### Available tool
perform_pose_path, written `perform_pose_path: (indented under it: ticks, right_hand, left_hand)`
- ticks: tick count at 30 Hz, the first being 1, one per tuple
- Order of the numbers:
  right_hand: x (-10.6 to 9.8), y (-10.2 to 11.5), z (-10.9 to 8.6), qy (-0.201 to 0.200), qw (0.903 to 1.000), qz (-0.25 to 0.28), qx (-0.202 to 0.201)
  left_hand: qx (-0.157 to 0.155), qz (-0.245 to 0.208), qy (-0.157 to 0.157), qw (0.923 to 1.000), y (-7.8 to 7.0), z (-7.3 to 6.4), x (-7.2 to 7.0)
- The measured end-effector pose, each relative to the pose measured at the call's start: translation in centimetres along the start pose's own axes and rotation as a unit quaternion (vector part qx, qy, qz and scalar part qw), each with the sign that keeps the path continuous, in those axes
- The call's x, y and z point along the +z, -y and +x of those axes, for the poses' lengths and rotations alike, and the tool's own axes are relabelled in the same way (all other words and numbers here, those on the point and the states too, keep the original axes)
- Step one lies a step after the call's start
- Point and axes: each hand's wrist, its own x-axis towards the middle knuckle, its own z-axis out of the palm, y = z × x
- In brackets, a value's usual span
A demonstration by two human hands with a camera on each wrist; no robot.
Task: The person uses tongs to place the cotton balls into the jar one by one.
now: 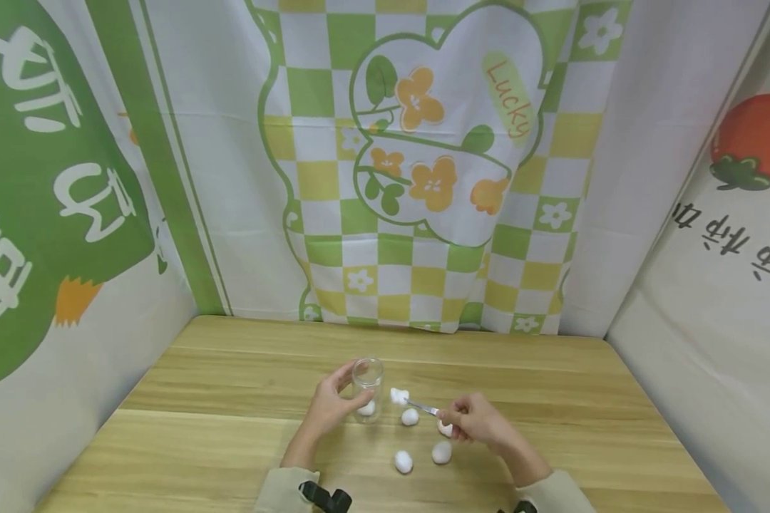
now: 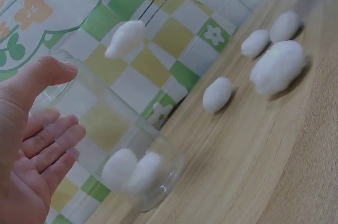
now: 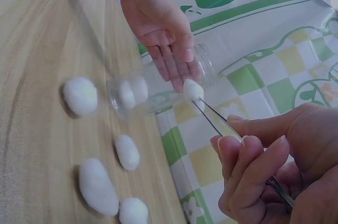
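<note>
My left hand point(image 1: 331, 405) holds an upright clear glass jar point(image 2: 100, 118) around its upper part, thumb on one side and fingers on the other. Two cotton balls point(image 2: 120, 168) lie at the jar's bottom. Metal tweezers point(image 3: 215, 121) are pinched in my right hand point(image 3: 264, 166), and their tips grip a cotton ball point(image 2: 127, 39). That ball hangs above the tabletop, beside the jar in the head view and near the level of its mouth in the wrist views. My right hand is to the right of the jar.
Several loose cotton balls point(image 1: 403, 462) are spread over the wooden table point(image 1: 231, 427), right of the jar and toward me. A patterned green, white and yellow cloth point(image 1: 385, 285) hangs behind the table, with printed cloth walls on both sides.
</note>
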Motion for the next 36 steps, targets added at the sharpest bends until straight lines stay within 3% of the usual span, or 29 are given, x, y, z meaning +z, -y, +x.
perform_pose_path:
  ticks: [9, 16, 29, 36]
  right_hand:
    - [-0.5, 0.4, -0.3, 0.003, 0.9999, 0.005, -0.008]
    - [-0.9, 0.8, -0.5, 0.003, 1.0, 0.0, -0.008]
    - [-1.2, 2.2, -0.3, -0.001, 0.9999, 0.001, -0.017]
    - [-1.3, 2.7, -0.1, -0.006, 0.9999, -0.003, -0.014]
  left_hand:
    - [-0.02, 0.01, -0.006, 0.9997, 0.1, -0.2, 0.4]
    - [-0.01, 0.009, -0.012, 0.9998, 0.1, -0.2, 0.6]
    - [-0.032, -0.001, -0.003, 0.9995, 0.2, -0.1, 0.4]
    - [-0.026, 0.0, -0.005, 0.9996, 0.0, 0.0, 0.4]
